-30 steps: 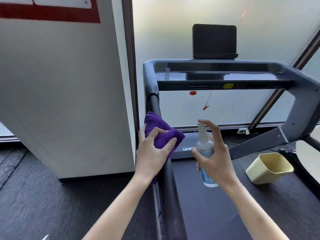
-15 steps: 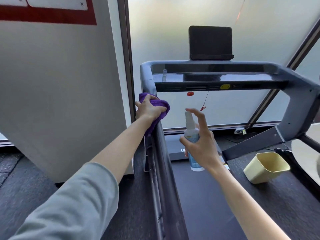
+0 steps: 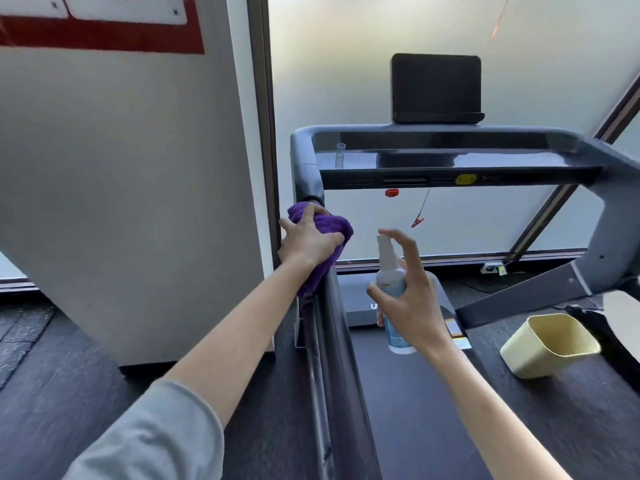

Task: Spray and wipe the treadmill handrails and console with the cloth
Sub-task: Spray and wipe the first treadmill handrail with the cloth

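Frosted window behind — left hand (image 3: 309, 240) grips cloth (image 3: 320, 233) on handrail (image 3: 334, 327); right hand (image 3: 414, 299) holds spray bottle (image 3: 391, 271).

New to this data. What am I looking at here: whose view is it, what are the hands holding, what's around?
There is no robot: a camera on a person's head looks forward and down at their own hands. The left hand grips a purple cloth against the treadmill's left handrail, just below the console. The right hand holds a spray bottle, forefinger raised above its nozzle. A dark tablet stands on the console. A yellow bin sits on the floor to the right.
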